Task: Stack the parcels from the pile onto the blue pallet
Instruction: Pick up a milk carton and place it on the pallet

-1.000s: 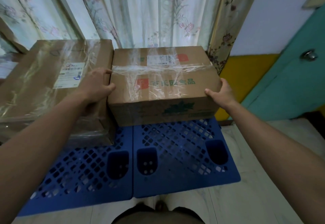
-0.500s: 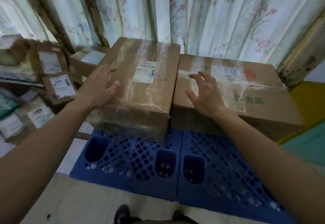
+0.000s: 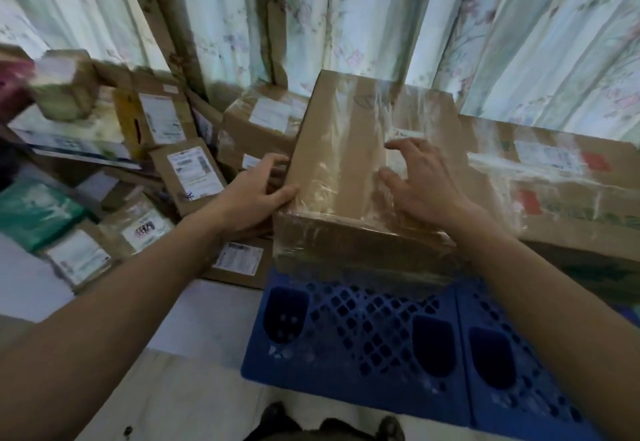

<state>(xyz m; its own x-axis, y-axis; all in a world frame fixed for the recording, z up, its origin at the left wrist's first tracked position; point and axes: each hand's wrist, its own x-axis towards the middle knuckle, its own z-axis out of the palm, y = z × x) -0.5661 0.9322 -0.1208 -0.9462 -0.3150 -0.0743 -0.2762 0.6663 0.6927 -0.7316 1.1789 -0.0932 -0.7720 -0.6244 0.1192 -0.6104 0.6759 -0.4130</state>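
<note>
On the blue pallet (image 3: pixel 363 347) two boxes (image 3: pixel 367 177) already sit side by side, the left hand (image 3: pixel 252 194) wrapped round one's corner, the right hand (image 3: pixel 420 184) spread over its top, while the pile (image 3: pixel 166 163) waits beside

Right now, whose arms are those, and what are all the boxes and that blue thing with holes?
There is no machine here. The arms belong to a person wearing a camera on their head, so the picture looks down at their own hands. The blue thing is a plastic pallet lying on the floor. Two big brown boxes stand on it: a taped box and a wider box beside it. The left hand grips the taped box's left edge, thumb on top. The right hand lies on its top with fingers spread. To the left is the pile of parcels waiting to be stacked. Flowered curtains hang behind.
</note>
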